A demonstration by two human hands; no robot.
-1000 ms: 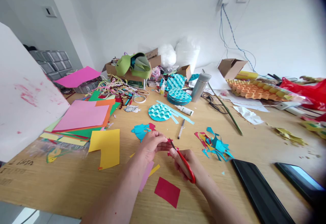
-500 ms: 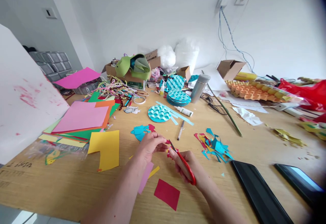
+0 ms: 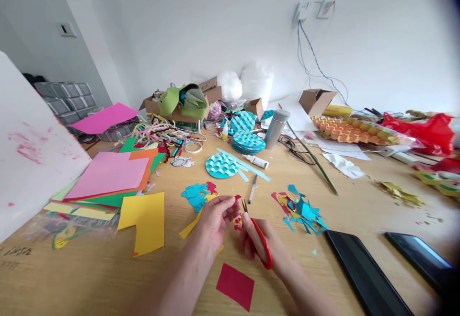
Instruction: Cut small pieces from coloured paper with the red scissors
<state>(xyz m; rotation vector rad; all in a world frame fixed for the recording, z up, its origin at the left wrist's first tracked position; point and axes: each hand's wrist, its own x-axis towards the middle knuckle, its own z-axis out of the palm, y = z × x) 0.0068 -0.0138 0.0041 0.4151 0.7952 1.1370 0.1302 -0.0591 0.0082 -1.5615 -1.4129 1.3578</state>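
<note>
My left hand [image 3: 214, 220] pinches a small red paper scrap [image 3: 237, 197] just above the wooden table [image 3: 89, 268]. My right hand [image 3: 268, 249] grips red-handled scissors [image 3: 259, 242], whose blades point up toward the scrap. Small red and yellow cuttings [image 3: 237, 221] lie between my hands. A red paper square [image 3: 235, 286] lies flat in front of my wrists. A blue paper fish cut-out [image 3: 196, 194] rests just beyond my left hand.
A yellow sheet [image 3: 143, 220] and a stack of coloured paper [image 3: 108, 177] lie left. A pile of offcuts [image 3: 300, 208] is to the right, two dark tablets [image 3: 362, 273] near the front right. Blue wave discs [image 3: 222, 165], a pen [image 3: 252, 189], a bottle [image 3: 276, 128] and boxes sit farther back.
Both hands have drawn a little closer to me and the scissor blades have opened slightly. The camera has tilted, so everything sits lower and more to the left.
</note>
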